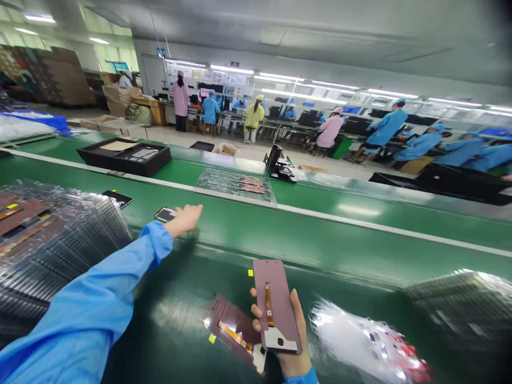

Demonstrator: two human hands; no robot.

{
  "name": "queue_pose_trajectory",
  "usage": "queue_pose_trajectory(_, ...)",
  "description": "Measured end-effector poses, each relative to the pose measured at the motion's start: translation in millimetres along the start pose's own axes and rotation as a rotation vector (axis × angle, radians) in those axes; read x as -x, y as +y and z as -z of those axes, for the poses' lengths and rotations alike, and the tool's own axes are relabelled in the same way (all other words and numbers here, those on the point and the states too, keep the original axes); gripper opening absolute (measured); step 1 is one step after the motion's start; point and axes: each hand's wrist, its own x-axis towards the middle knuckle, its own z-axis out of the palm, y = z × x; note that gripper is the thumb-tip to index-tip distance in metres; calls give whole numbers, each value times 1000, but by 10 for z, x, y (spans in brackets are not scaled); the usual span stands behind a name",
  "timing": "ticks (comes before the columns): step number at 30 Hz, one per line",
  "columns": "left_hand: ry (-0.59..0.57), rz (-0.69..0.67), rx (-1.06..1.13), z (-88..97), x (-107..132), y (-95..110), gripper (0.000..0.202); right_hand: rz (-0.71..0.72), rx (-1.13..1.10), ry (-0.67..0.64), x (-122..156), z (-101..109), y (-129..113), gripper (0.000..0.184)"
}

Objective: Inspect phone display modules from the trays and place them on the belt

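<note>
My right hand (pixel 288 341) holds a phone screen panel (pixel 276 304) upright, its mauve back with an orange flex cable facing me. A second, similar panel (pixel 234 330) lies tilted just left of it on the green surface. My left hand (pixel 186 217), in a blue sleeve, reaches far out over the green conveyor belt (pixel 320 240). Its fingers are on a small dark panel (pixel 165 214) lying on the belt. Another dark panel (pixel 117 198) lies further left on the belt.
Stacks of clear plastic trays (pixel 52 240) sit at my left and another stack (pixel 464 304) at right. Plastic film sheets (pixel 368 341) lie beside my right hand. A black tray (pixel 124 154) and a clear tray (pixel 236 184) sit on the far belt. Several workers in gowns sit beyond.
</note>
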Motion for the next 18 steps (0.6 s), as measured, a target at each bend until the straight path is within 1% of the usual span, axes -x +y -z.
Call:
queue_pose_trajectory(2, 142, 56, -69, 330, -118, -288, 37, 6, -18, 42, -26, 29, -9, 55)
queue_pose_trajectory(3, 204, 84, -96, 453, -148, -411, 37, 1, -17, 53, -41, 45, -3, 55)
queue_pose_trajectory(5, 297, 130, -143, 620, -177, -608, 38, -4, -13, 58, -72, 74, 12, 56)
queue_pose_trajectory(7, 349, 171, -178, 708, -198, -739, 37, 6, -19, 47, -97, 92, 19, 55)
queue_pose_trajectory(10, 365, 216, -204, 764, -229, -825, 37, 25, -33, 15, -107, 90, 4, 53)
queue_pose_trajectory(13, 341, 222, -191, 769, -211, -805, 36, 29, -29, -5, -91, 66, -19, 54)
queue_pose_trajectory(14, 328, 208, -176, 756, -185, -780, 40, 31, -22, -10, -83, 54, -25, 54)
queue_pose_trajectory(16, 305, 159, -130, 704, -102, -709, 53, 39, -5, -27, -65, 23, -37, 55)
queue_pose_trajectory(18, 313, 106, -64, 623, 13, -621, 66, 42, 18, -54, -45, -19, -54, 60)
